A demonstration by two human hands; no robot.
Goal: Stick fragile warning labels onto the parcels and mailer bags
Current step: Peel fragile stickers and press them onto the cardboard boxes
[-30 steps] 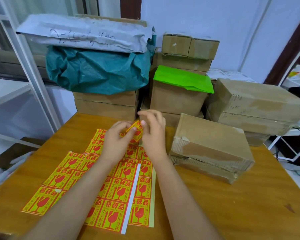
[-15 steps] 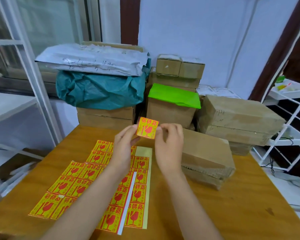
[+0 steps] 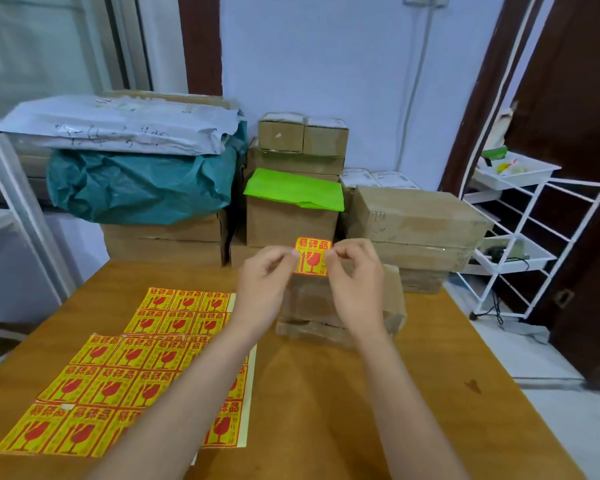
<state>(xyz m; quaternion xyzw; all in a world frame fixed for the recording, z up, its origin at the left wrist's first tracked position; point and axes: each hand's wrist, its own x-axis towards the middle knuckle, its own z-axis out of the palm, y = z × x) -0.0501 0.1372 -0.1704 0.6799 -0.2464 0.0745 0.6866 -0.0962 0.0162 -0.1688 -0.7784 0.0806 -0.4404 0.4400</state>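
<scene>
1. Above the taped brown cardboard parcel [image 3: 340, 306], both hands pinch one square yellow-and-red fragile sticker [image 3: 312, 256]: left hand [image 3: 265, 289], right hand [image 3: 355, 285].
2. Best lowered flat, one edge first, then smoothed outward.

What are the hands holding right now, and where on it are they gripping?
One fragile label, peeled off the sheet and held upright above the nearest parcel. The left hand pinches its left edge and the right hand its right edge.
</scene>
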